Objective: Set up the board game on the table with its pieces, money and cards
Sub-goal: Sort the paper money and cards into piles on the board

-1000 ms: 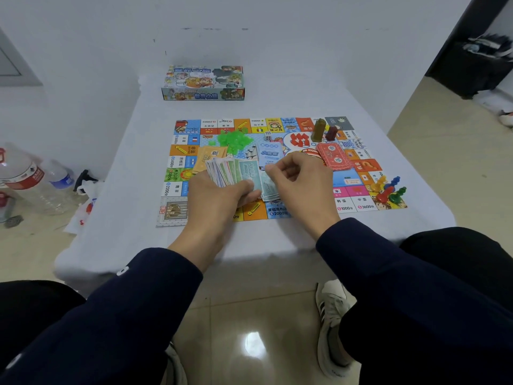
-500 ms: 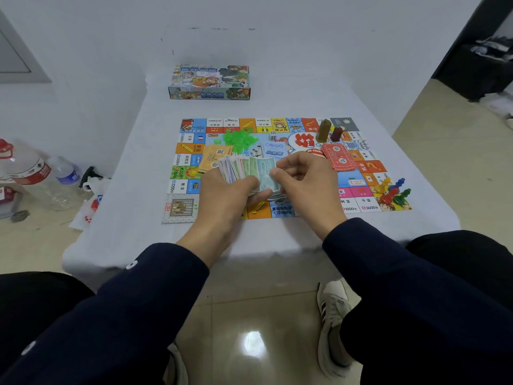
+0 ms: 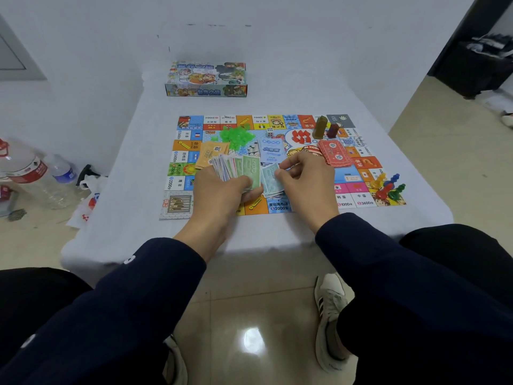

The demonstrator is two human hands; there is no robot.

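1. The left hand (image 3: 222, 190) grips a fanned bundle of paper money (image 3: 238, 169) above the near part of the game board (image 3: 361, 162).
2. The right hand (image 3: 308, 179) pinches a blue-green note (image 3: 270, 180) just beside the fan.
3. On the board lie a green heap of small pieces (image 3: 236, 136), an orange card stack (image 3: 211, 154), a red card stack (image 3: 334, 154), a die (image 3: 269, 132) and coloured pawns (image 3: 388, 187).
4. The game box (image 3: 206, 79) stands at the far side of the white table (image 3: 125, 190).
5. Plastic bottles (image 3: 33, 173) lie on the floor at the left.

A plain home room: white walls (image 3: 277, 37), tiled floor (image 3: 249, 315), cloth-covered table (image 3: 125, 162), water bottles (image 3: 33, 176).
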